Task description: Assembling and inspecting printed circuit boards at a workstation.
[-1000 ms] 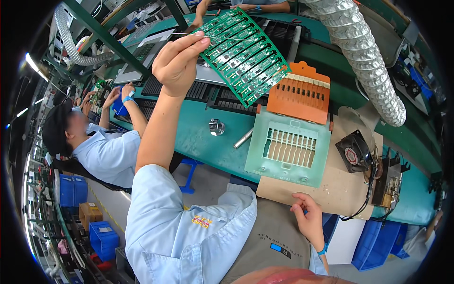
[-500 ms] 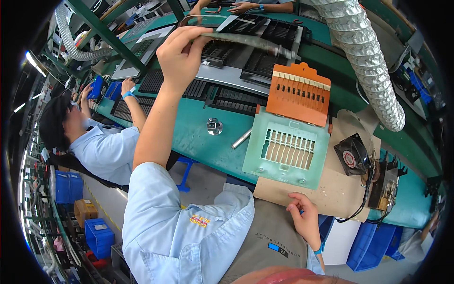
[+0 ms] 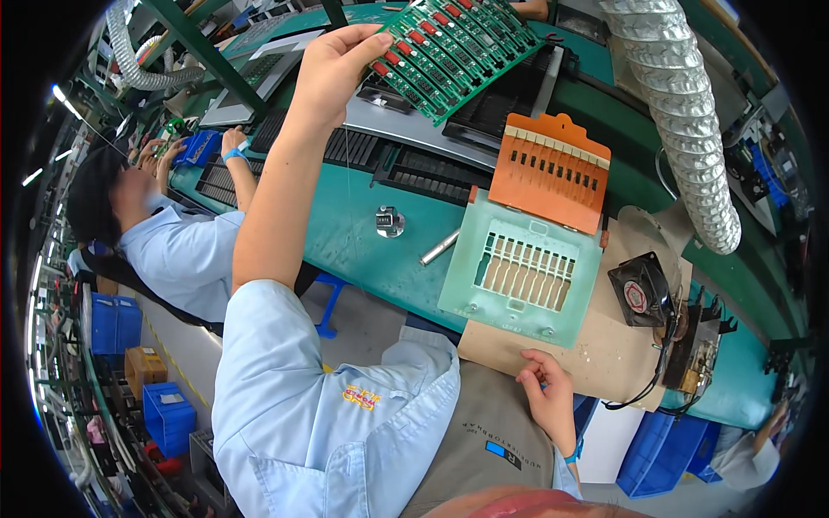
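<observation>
My left hand (image 3: 341,69) is raised over the far side of the bench, thumb and fingers pinching the near left corner of a green circuit board panel (image 3: 466,53). Red parts line one side of the panel, which is tilted so its populated face shows. My right hand (image 3: 550,393) rests by the bench's front edge, empty, its fingers loosely curled and the thumb apart. Between the hands lies a pale green fixture frame (image 3: 462,289) with a slotted window. Its orange lid (image 3: 553,173), with a row of dark slots, stands folded back.
A small metal counter (image 3: 389,222) and a silver cylinder (image 3: 440,247) lie left of the fixture. Black slotted trays (image 3: 432,180) line the back. At right are a black fan (image 3: 641,292) and a silver duct (image 3: 682,112). A co-worker (image 3: 181,250) sits at left.
The panel has turned from nearly edge-on to showing its populated face, my left hand rotating with it. My right hand has barely moved. The co-worker's hands now hold a green board.
</observation>
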`<state>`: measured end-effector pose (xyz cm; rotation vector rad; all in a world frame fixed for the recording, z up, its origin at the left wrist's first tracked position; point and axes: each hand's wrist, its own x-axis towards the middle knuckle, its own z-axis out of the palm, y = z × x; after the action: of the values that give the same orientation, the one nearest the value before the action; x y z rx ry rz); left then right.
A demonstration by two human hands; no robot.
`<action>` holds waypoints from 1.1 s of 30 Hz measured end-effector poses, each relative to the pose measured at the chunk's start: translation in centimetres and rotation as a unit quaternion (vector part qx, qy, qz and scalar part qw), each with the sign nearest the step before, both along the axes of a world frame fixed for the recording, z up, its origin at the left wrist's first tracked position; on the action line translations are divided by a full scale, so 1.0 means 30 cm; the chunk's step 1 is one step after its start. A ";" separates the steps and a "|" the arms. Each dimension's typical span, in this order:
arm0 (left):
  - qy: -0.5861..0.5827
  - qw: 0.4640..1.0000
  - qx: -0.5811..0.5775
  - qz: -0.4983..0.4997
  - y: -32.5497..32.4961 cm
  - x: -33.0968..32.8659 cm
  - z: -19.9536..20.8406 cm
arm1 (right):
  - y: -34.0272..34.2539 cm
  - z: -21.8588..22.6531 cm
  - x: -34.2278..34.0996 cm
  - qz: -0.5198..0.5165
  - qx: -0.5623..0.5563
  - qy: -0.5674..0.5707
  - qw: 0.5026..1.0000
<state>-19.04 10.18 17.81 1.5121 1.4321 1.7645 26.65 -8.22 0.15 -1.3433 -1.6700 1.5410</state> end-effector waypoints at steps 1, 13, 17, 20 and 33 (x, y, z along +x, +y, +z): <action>-0.023 0.999 -0.014 -0.017 0.000 -0.007 0.000 | 0.000 0.000 0.000 0.000 0.000 0.003 1.000; -0.125 0.984 -0.076 -0.097 0.001 -0.015 -0.026 | 0.000 0.001 0.000 0.010 -0.004 -0.003 1.000; -0.111 0.983 -0.095 -0.107 0.002 -0.004 -0.019 | 0.003 0.005 -0.004 0.012 -0.006 -0.003 1.000; -0.018 0.998 -0.041 -0.054 0.047 -0.021 -0.032 | -0.004 -0.007 -0.009 0.007 -0.016 -0.001 1.000; 0.215 0.973 -0.014 0.079 0.695 -0.395 -0.079 | 0.006 -0.033 -0.026 -0.033 -0.010 -0.015 0.999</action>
<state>-30.90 31.01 15.43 1.8947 1.8185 1.5515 25.89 -8.03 -0.83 -1.4242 -1.6153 1.5102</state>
